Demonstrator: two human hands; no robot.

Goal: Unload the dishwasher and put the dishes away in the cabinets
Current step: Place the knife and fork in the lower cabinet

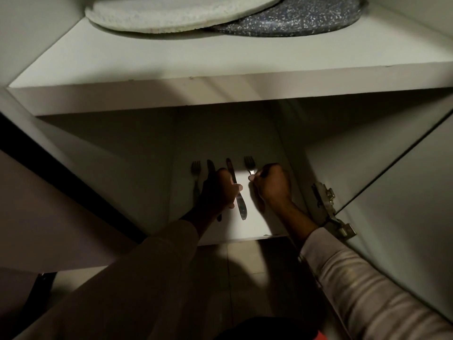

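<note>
Under the right hand's (270,184) closed fingers (252,177), I'd lower the steel fork (250,164) flat, parallel to the steel table knife (239,202) my left hand (219,190) fingers pinch.

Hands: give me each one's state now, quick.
Left hand: closed on a knife lying on the lower shelf.
Right hand: closed, gripping a fork.

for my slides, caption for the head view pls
Both hands lay cutlery on the lower cabinet shelf: left hand at a knife, right hand gripping a fork.
</note>
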